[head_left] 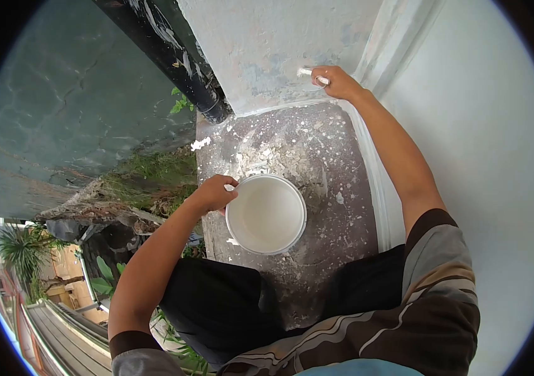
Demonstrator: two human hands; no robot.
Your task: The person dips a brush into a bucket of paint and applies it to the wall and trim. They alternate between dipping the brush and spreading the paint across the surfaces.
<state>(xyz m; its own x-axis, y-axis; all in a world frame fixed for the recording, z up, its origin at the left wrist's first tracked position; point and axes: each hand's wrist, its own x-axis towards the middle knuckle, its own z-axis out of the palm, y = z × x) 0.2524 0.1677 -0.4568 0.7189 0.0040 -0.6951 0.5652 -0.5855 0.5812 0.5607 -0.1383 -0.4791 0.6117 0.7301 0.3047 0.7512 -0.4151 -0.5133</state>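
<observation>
My right hand [338, 83] is closed around a small paintbrush [305, 72], whose white-coated end meets the patchy wall [273, 50] low down. Faded grey-blue and pinkish marks show through the white on that wall. My left hand [215, 192] grips the rim of a round white bucket [267, 249] at its left side, thumb over the edge. Pale, whitish paint lies inside the bucket. It stands upright on the speckled ledge [348, 219], between my knees and the wall.
Scraped flakes [273, 156] lie behind the bucket. A black pipe [198, 81] runs down at the left of the wall, next to a drop with weeds [154, 172]. A smooth white wall [480, 156] stands close on my right.
</observation>
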